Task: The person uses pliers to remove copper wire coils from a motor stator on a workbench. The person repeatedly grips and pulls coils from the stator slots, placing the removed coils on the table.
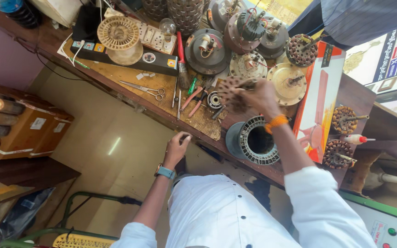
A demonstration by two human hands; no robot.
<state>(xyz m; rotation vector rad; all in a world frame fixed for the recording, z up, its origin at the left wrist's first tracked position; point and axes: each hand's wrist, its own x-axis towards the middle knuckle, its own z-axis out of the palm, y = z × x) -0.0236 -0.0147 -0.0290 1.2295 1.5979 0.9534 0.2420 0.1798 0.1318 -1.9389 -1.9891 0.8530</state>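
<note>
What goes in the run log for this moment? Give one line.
right hand: holds brown slotted core above workbench | left hand: empty, at bench edge | grey ribbed housing: below right wrist

Beside my right arm lies a long orange and white carton point(320, 98). A colourful poster point(391, 57) hangs behind it. Left of me stand brown boxes point(33, 131) with white labels point(37, 123).
</note>
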